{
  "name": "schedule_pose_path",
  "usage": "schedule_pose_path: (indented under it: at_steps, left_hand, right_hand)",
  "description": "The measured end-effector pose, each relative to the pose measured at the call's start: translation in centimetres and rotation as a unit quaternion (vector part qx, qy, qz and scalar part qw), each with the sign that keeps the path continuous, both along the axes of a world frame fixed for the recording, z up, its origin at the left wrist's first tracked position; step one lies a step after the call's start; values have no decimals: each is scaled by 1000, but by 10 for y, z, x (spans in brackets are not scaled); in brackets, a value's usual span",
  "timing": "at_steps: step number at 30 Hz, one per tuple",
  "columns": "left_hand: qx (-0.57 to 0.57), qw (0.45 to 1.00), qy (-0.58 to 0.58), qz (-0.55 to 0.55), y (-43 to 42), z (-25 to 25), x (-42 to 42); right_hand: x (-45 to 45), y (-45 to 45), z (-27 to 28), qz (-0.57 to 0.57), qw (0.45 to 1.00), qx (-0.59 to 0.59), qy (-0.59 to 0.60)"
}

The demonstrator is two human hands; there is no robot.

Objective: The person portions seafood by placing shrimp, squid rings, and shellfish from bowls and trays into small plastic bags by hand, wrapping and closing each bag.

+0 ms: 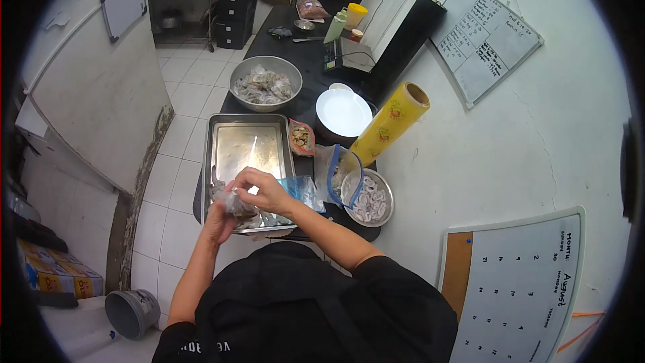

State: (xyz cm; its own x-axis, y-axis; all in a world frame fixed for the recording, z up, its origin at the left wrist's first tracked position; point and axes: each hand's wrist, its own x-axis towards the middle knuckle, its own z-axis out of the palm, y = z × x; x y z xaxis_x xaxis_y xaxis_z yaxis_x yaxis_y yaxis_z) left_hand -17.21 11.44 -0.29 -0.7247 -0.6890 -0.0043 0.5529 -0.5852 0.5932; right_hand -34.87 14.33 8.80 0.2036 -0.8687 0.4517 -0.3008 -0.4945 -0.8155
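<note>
Here, both hands are working over the lower end of the tray (248, 147), left of centre in the frame's lower half. The left hand (216, 223) is gripping a clear bag (238, 207) from the lower left, its fingers closing on the plastic. The right hand (266, 194) is reaching in from the right, its thumb and fingertips pinching the top of that bag. The greyish contents are showing too small to make out.

Just right of the right hand, a blue packet (304, 192) is lying across the tray's edge. Above it, a pouch (302, 139) of pale slices is resting beside the tray. A bowl (291, 98) of small filled bags (265, 83) is standing past the tray's upper end. Toward the centre, a white dish (342, 111) is sitting near a leaning yellow roll (386, 128). Below the roll, an open zip bag (334, 173) is standing against a second bowl (390, 203), which is holding pale rings (369, 202).
</note>
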Motion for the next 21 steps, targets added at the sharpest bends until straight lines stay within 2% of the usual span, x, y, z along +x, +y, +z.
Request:
schedule_pose_path:
  at_steps: [3,5,6,9,11,13,15,17,18,19,21]
  left_hand:
    - [-47,998,36,29,6,6,-11]
    - [-44,995,-49,75,1,-18,-7]
    - [-22,993,-71,94,3,-9,-6]
    - [2,979,-166,116,10,6,-7]
    - [-5,987,-117,110,10,1,-13]
    - [12,980,-159,117,12,13,-15]
    - [24,973,-196,117,11,18,-19]
    - [45,975,-169,136,11,10,-22]
    - [58,970,-189,143,10,6,-22]
    - [59,969,-193,143,9,1,-22]
    - [75,968,-204,126,7,1,-23]
  right_hand:
    - [-3,0,-4,-18,1000,-17,-6]
    - [-8,-4,-18,-43,999,-4,-32]
    - [-14,-6,-25,-48,998,-29,-13]
    - [-19,-4,-33,-101,986,75,-113]
    - [-22,-4,-41,-110,960,137,-217]
    - [-22,-6,-49,-130,927,181,-301]
    - [-23,-6,-53,-127,917,218,-308]
    - [-19,-2,-53,-140,886,329,-296]
    - [-16,3,-43,-139,885,400,-196]
    - [-17,6,-51,-138,883,402,-199]
    - [-13,14,-53,7,912,392,-119]
